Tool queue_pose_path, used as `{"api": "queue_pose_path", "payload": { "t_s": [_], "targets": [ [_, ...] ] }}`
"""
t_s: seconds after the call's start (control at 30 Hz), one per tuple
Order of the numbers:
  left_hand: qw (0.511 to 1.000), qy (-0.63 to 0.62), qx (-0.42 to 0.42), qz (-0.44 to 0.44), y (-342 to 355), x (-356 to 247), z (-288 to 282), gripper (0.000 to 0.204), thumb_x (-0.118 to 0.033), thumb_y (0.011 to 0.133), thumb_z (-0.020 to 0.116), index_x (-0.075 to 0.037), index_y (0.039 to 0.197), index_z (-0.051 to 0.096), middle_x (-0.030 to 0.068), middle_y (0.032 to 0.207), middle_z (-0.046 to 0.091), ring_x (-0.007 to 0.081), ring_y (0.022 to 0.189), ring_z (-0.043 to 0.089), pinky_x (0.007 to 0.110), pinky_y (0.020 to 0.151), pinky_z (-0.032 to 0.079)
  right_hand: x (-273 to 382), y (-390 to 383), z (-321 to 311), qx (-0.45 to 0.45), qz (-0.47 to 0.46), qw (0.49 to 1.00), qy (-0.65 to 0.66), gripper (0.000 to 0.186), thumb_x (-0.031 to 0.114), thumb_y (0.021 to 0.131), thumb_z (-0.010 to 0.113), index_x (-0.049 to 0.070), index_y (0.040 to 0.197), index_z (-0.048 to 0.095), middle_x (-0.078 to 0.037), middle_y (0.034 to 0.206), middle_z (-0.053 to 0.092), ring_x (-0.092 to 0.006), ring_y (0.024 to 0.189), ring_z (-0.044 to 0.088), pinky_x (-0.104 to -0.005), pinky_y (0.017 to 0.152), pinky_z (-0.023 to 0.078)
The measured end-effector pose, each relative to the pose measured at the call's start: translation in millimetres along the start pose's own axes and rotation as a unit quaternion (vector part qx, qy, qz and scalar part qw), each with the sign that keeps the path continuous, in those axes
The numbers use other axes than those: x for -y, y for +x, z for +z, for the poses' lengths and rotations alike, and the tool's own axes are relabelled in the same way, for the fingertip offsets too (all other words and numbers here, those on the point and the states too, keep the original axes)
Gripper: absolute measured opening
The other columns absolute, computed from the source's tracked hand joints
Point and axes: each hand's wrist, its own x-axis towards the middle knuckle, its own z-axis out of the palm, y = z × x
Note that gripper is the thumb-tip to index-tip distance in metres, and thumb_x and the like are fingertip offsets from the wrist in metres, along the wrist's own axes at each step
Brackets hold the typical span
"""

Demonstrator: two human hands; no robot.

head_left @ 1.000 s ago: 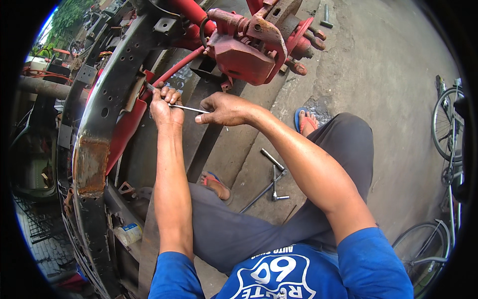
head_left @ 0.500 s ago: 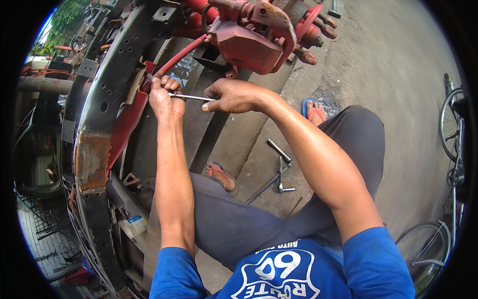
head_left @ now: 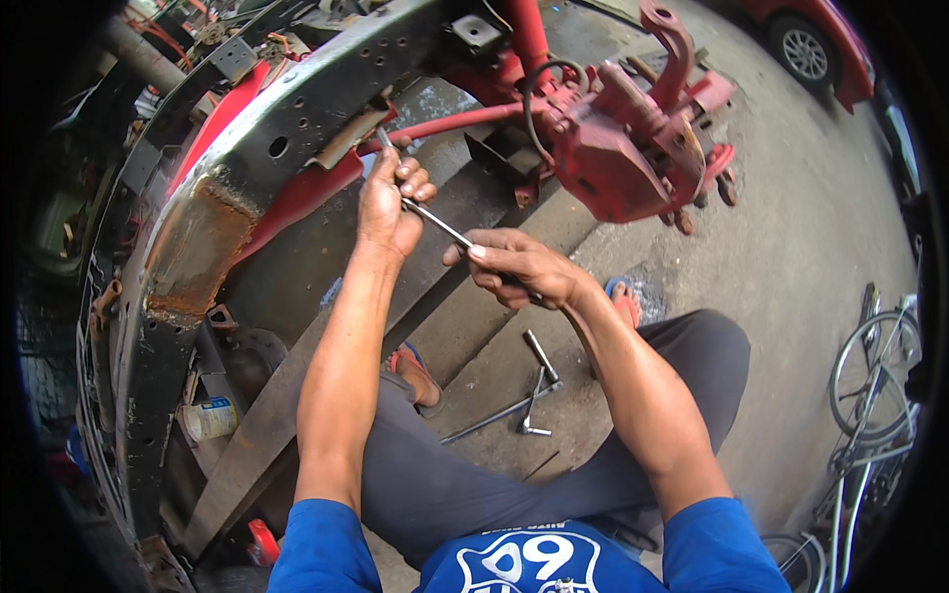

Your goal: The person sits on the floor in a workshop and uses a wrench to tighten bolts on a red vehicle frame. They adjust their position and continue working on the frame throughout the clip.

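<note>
My left hand (head_left: pixel 388 209) is closed round the far end of a slim, shiny metal rod (head_left: pixel 438 223). A grey metal tip (head_left: pixel 384 137) sticks out above that fist, beside a rusty bracket (head_left: pixel 353 133) on the dark frame rail; whether it belongs to the rod is hidden. My right hand (head_left: pixel 521 267) grips the rod's near end, thumb along it, and covers the tool's end. The rod slants down from left to right between both hands. Just beyond the left hand runs a red bar (head_left: pixel 455 123), joined to a red axle hub assembly (head_left: pixel 618 168).
The black perforated frame rail (head_left: pixel 297 109) curves down my left side, with a rusty patch (head_left: pixel 198 252). Below my hands, socket wrenches (head_left: pixel 539 381) lie on the concrete. A labelled can (head_left: pixel 211 419) rests by the rail. Bicycles (head_left: pixel 875 376) stand right; a red car (head_left: pixel 811 49) is far right.
The view has shifted, so the frame and hub appear farther right. My right hand has come down and nearer, and the rod tilts more steeply. Both hands keep their grip.
</note>
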Motion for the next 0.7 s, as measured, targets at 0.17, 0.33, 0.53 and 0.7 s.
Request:
{"api": "queue_pose_path", "payload": {
  "t_s": [0.17, 0.33, 0.53, 0.7],
  "targets": [
    [0.999, 0.003, -0.054, 0.007, -2.7, 2.0, 12.1, 0.026, -0.034, 0.108, 0.042, -0.013, 0.114, 0.057, -0.0052, 0.071, 0.039, 0.0055, 0.056, 0.035, 0.024, 0.052, 0.033, -4.8, 5.9, -6.6, 0.075, 0.05, 0.983, 0.16, 0.034, 0.036, 0.105, 0.049, 0.003, 0.104, 0.056, 0.003, 0.052, 0.04, -0.0033, 0.033, 0.032, -0.0185, 0.03, 0.025],
    [0.997, -0.024, -0.071, 0.004, -6.9, 3.4, 18.0, 0.028, -0.035, 0.107, 0.045, -0.011, 0.117, 0.055, -0.0062, 0.07, 0.036, 0.0044, 0.054, 0.032, 0.022, 0.05, 0.031, -6.7, 16.5, -1.6, 0.111, 0.07, 0.969, 0.21, 0.038, 0.038, 0.105, 0.048, 0.006, 0.086, 0.05, 0.003, 0.049, 0.037, -0.0032, 0.03, 0.031, -0.0183, 0.028, 0.023],
    [0.997, -0.021, -0.071, 0.001, -7.5, 1.1, 16.6, 0.029, -0.036, 0.106, 0.048, -0.01, 0.117, 0.054, -0.0064, 0.069, 0.036, 0.0043, 0.054, 0.033, 0.022, 0.049, 0.03, -14.0, 24.6, 28.1, -0.011, 0.081, 0.986, 0.146, 0.041, 0.041, 0.106, 0.047, 0.008, 0.081, 0.05, 0.005, 0.049, 0.032, -0.0044, 0.033, 0.024, -0.0214, 0.032, 0.021],
    [0.997, -0.008, -0.081, -0.013, -9.9, -1.2, 18.1, 0.027, -0.037, 0.106, 0.046, -0.013, 0.113, 0.055, -0.0047, 0.069, 0.037, 0.0051, 0.055, 0.034, 0.022, 0.049, 0.032, -10.9, 24.5, 50.9, -0.107, 0.052, 0.99, 0.078, 0.039, 0.04, 0.105, 0.049, 0.009, 0.082, 0.052, 0.005, 0.05, 0.031, -0.0057, 0.034, 0.023, -0.0226, 0.033, 0.022]
  ]
}}
